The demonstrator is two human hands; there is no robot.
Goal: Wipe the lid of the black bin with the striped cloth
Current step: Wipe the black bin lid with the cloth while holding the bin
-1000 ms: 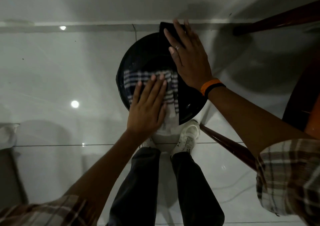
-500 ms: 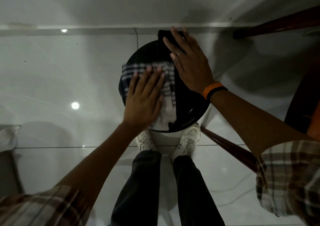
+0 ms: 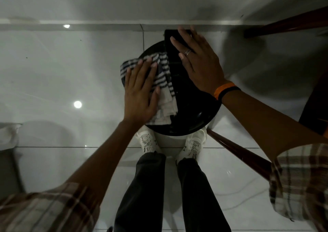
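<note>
The round black bin lid (image 3: pixel 193 107) lies below me, just ahead of my white shoes. A striped cloth (image 3: pixel 164 82) with dark and pale bands covers the lid's left part. My left hand (image 3: pixel 142 91) lies flat on the cloth with its fingers spread, pressing it against the lid. My right hand (image 3: pixel 198 62) rests flat on the lid's far right part, fingers over the raised black hinge piece (image 3: pixel 171 41) at the back. It wears a ring and an orange and black wristband.
The bin stands on glossy white floor tiles (image 3: pixel 71 71) close to a pale wall base (image 3: pixel 106 24). Dark wooden furniture legs (image 3: pixel 237 153) run at the right, one by my right shoe, another (image 3: pixel 284 25) at the upper right. A pale object (image 3: pixel 7 135) sits at the far left.
My left hand has pushed the striped cloth from the lid's near middle up and to the left edge. My right hand has stayed on the lid's far side.
</note>
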